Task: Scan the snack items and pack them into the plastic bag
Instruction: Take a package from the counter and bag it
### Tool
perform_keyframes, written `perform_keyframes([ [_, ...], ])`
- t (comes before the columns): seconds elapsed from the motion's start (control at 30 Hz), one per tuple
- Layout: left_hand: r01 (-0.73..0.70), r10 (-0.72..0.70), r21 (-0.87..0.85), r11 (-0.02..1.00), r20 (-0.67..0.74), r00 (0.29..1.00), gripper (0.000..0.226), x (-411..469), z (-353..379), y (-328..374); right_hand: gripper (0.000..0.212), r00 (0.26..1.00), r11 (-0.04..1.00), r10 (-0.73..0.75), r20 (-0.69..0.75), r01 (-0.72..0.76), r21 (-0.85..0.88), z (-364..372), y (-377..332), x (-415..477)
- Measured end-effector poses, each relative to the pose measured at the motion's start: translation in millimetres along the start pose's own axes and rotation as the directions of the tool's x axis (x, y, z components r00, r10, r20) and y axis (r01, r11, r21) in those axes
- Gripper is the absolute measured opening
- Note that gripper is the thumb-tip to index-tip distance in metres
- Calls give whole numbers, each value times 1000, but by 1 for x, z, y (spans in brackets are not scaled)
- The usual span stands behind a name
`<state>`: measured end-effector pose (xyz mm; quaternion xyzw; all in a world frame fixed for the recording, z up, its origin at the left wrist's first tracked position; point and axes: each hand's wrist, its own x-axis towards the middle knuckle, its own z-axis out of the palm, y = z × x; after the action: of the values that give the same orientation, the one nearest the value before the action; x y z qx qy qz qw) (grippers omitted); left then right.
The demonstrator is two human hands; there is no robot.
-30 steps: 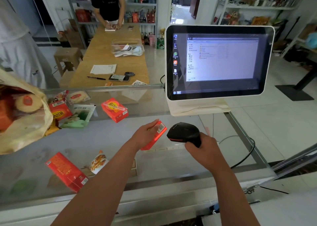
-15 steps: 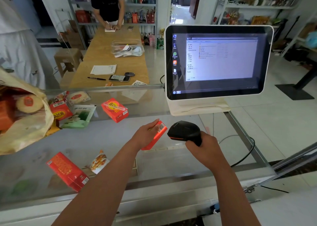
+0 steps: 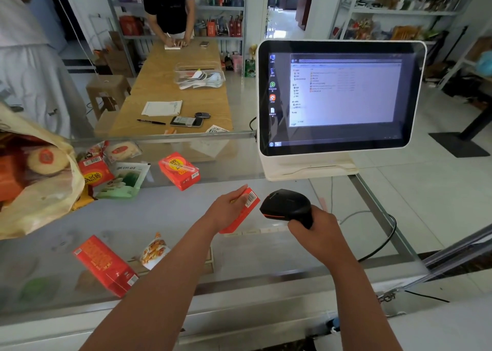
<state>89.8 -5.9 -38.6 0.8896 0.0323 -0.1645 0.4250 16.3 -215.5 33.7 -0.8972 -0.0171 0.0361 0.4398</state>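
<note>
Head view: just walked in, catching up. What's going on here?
A person is checking out snacks at a glass counter. The left hand holds a red box, barcode turned toward the black scanner gripped by the right hand. Other snacks lie unpacked on the counter; the plastic bag at left already holds some.

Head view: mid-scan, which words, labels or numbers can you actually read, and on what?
No text reads clearly.
On the red box in the left hand: barcode label, digits too small.
On the barcode scanner in the right hand: small mark on top, unreadable.
On the monitor: file window and icons, text too small.
On the red carton and green packet on the counter: printed characters, blurred.
</note>
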Motion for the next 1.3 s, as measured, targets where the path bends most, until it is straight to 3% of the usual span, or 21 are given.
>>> perform_keyframes([
  [0.33,-1,1,19,1000,0,1000,54,0,0,1,5,1000,1000,12,5,-12,4,0,2,2],
  [0.57,-7,7,41,999,-1,1000,55,0,1,1,14,1000,1000,16,-6,-16,16,-2,2,1],
  [1.13,-15,16,50,999,-13,1000,54,0,2,-1,9,999,999,36,3,-36,-4,9,11,5],
  [1.3,-23,26,80,997,-35,999,53,-3,3,1,38,998,998,61,32,-61,-12,21,24,7],
])
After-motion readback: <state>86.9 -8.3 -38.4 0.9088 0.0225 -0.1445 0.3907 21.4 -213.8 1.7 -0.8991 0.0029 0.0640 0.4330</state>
